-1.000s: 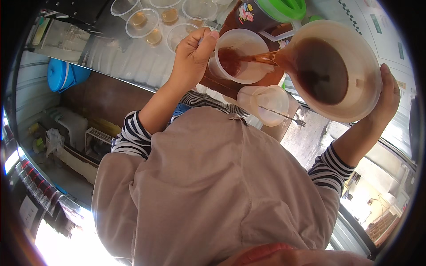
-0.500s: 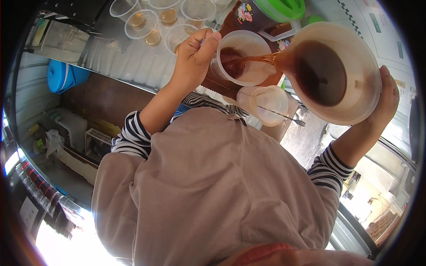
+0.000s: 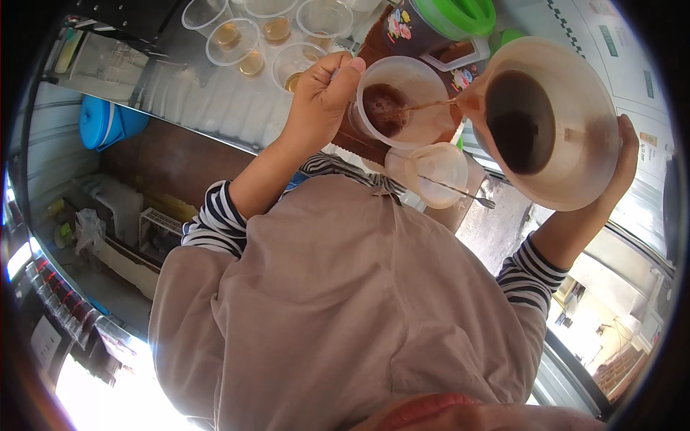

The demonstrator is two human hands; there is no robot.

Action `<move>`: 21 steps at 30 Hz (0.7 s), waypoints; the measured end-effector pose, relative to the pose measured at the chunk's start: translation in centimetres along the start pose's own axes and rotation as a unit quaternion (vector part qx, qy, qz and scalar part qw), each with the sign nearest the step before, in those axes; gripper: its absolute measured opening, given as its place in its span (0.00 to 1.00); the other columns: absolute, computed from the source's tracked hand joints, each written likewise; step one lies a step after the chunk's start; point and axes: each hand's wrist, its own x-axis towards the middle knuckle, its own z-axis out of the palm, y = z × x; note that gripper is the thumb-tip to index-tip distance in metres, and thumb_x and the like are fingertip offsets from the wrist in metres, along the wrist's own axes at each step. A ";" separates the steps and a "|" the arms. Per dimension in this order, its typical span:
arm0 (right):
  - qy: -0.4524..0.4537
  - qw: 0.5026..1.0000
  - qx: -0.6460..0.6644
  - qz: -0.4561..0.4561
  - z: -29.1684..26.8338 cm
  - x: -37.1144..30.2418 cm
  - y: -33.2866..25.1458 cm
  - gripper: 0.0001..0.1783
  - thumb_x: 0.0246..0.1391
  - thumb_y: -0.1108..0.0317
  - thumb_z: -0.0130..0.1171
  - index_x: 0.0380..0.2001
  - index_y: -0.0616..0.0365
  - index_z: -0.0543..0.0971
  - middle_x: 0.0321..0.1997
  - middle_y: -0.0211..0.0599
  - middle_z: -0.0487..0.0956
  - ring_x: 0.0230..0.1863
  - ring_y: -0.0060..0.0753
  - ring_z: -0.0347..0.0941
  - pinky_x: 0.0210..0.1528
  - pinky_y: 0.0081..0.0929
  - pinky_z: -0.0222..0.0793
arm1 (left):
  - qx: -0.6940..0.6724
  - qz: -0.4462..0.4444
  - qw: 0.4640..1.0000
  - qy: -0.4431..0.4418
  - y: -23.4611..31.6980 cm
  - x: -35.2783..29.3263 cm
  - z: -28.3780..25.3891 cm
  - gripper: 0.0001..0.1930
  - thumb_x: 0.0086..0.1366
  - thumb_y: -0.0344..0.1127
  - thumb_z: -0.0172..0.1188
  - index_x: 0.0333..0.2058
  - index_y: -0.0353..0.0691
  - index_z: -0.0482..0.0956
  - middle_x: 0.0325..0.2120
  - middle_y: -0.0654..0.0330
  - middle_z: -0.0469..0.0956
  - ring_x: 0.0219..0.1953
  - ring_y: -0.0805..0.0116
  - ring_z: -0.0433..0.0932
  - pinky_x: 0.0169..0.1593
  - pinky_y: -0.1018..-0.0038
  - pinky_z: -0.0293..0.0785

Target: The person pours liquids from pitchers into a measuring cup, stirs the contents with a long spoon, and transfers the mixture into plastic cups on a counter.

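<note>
spreading across the upper left of the frame, the counter (image 3: pixel 194 100) carries a huddle of drinkware. at the upper right, the big jug (image 3: pixel 586 165) is tipped, its spout (image 3: pixel 471 104) turned left; the right hand (image 3: pixel 622 165) cups its far side, fingers spread on the wall, probably because so wide a body needs bracing while tilted. dark brown liquid (image 3: pixel 521 118) pools inside, and a thin stream (image 3: pixel 431 105) leaves it. the smaller jug (image 3: pixel 429 86), at upper centre, takes that stream; the left hand (image 3: pixel 327 90) is closed in a fist at its side, seemingly around a handle it hides, likely to steady it. frothy brown liquid (image 3: pixel 384 108) covers its bottom. beyond it stands a dark lidded jug (image 3: pixel 420 36), contents hidden. below, i cannot tell what the pale tub (image 3: pixel 445 161) holds. the clear cups (image 3: pixel 233 39), at upper left, sit close together, perhaps to save room, several with a little amber liquid (image 3: pixel 251 65). a fork (image 3: pixel 460 188) slants over the tub, tines past its rim, maybe parked there for reach.
</note>
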 end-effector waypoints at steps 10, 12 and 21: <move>0.101 0.954 0.206 0.192 0.1 0.6 0.5 0.23 0.53 0.56 0.53 0.43 0.66 0.73 0.40 0.48 0.77 0.40 0.37 0.76 0.43 0.29 0.74 | 0.123 0.163 0.966 0.158 11.4 0.0 -4.3 0.14 0.67 0.41 0.47 0.37 0.36 0.74 0.26 0.64 0.74 0.28 0.78 0.73 0.31 0.81 0.69; 0.110 0.950 0.218 0.197 0.1 0.7 0.3 0.22 0.53 0.56 0.54 0.42 0.66 0.74 0.39 0.47 0.77 0.39 0.36 0.76 0.42 0.28 0.73 | 0.233 0.202 0.929 0.203 15.4 1.1 -8.3 0.13 0.66 0.40 0.50 0.40 0.35 0.73 0.29 0.60 0.76 0.30 0.73 0.75 0.37 0.77 0.72; 0.087 0.953 0.220 0.190 -0.9 1.5 1.8 0.22 0.51 0.58 0.57 0.40 0.68 0.75 0.35 0.42 0.78 0.34 0.32 0.76 0.38 0.25 0.73 | 0.632 0.153 0.721 0.239 21.5 7.4 -20.0 0.18 0.62 0.47 0.53 0.31 0.36 0.77 0.21 0.59 0.75 0.25 0.75 0.72 0.33 0.75 0.69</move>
